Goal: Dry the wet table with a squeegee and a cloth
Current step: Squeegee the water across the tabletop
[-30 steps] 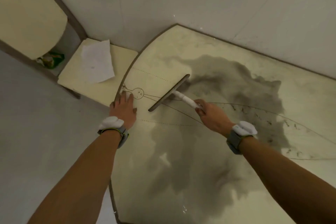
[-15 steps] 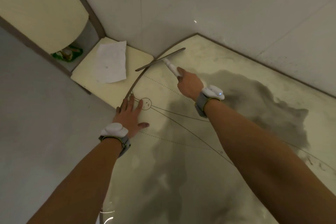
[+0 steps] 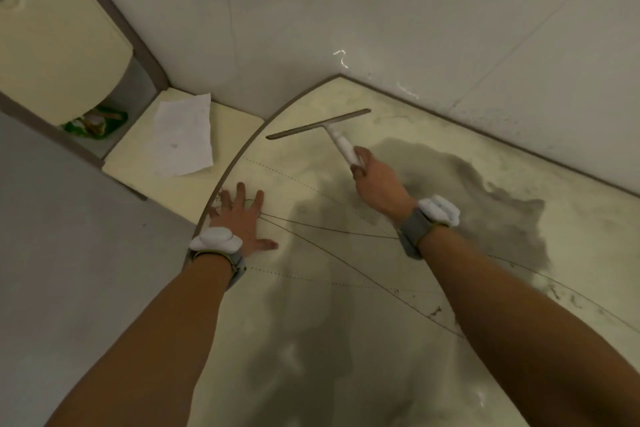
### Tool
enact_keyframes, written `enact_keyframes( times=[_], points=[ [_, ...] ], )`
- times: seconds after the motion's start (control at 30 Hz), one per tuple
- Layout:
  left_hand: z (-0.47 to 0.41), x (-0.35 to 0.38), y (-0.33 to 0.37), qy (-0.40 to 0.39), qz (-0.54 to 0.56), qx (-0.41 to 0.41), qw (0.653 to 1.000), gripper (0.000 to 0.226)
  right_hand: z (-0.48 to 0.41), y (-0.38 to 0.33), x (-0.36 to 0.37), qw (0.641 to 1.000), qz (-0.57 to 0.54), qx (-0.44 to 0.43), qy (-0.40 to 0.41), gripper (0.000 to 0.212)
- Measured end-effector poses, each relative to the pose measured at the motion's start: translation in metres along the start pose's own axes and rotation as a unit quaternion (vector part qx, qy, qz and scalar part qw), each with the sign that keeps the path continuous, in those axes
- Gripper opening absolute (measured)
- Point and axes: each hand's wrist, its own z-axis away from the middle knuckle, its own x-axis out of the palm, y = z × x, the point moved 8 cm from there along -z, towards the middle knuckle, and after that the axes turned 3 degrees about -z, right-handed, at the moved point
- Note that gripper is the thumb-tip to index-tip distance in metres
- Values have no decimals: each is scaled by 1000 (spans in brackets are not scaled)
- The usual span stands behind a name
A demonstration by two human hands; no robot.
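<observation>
Near the table [image 3: 433,121] corner, squeegee [image 3: 327,126] in right hand [image 3: 379,185]

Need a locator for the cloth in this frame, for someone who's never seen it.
Start at the big curved wet table. Beyond its left curved edge a small cream ledge sits in the wall corner. The cloth lies flat on it: a wrinkled white sheet, untouched, unlike the squeegee gripped in the right hand.

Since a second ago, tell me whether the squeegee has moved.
Yes. The squeegee has moved away from the left hand, toward the table corner by the far wall.
</observation>
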Motion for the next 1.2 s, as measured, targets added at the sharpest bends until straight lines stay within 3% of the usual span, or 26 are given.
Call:
enact_keyframes(
  times=[0.07,0.2,0.3,0.4,0.5,0.63,0.73,0.93,1.03,1.2],
  points=[
    [-4,4,-3,-6,4,1,1000,122,-34,-8,-2,999,-12,20,-32,44],
    [-7,10,-4,-3,5,-3,1000,123,-81,-18,12,985,-139,74,-77,38],
    [-8,8,-3,0,5,-1,1000,124,-79,-15,24,993,-86,52,-59,33],
    [-7,4,-1,-4,4,3,1000,124,-49,5,39,1000,-12,5,-26,50],
    [-5,1,2,-10,-1,10,1000,125,-5,30,53,999,34,-17,-7,53],
    [-3,-2,2,0,2,7,1000,127,33,55,60,999,33,-5,18,53],
    [-7,-2,-9,8,63,-6,998,129,58,60,59,1000,6,-1,17,49],
    [-1,0,-15,95,96,-24,991,51,104,72,56,996,64,37,-42,53],
    [-11,1,-12,74,72,-37,994,54,111,75,39,997,35,33,-66,49],
    [-29,-40,27,80,78,-53,992,52,82,81,-10,985,-150,81,-22,36]
  ],
)
